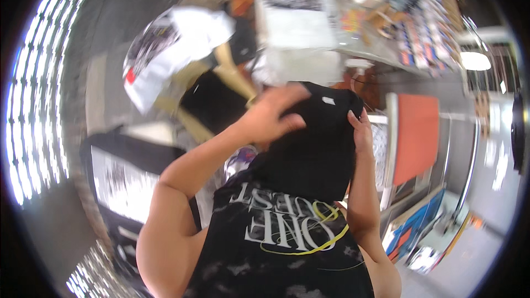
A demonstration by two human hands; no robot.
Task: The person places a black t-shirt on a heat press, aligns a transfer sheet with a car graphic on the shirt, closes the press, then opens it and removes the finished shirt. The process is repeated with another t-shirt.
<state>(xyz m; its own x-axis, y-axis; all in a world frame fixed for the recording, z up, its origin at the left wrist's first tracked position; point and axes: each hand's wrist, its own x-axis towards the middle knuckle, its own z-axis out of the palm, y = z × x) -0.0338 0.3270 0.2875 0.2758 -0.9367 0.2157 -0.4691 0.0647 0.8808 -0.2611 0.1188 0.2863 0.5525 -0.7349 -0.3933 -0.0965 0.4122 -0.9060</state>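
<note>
A folded black cloth (312,143), likely a garment, hangs in front of my printed tank top (265,259). My right hand (360,129) grips its right edge near the top corner, where a small white label shows. My left hand (276,116), blurred, is over the cloth's left upper part with fingers spread; whether it touches the cloth I cannot tell. Beyond it, a white shirt with a dark print and red patch (171,49) lies near a tan wooden frame (226,60) with black inside.
A cluttered bench (359,41) with a white printed sheet (292,5) stands ahead. An orange panel (414,138) and racks (419,226) are on the right. A black piece with white printed area (127,182) is at lower left, near a bright shutter (33,88).
</note>
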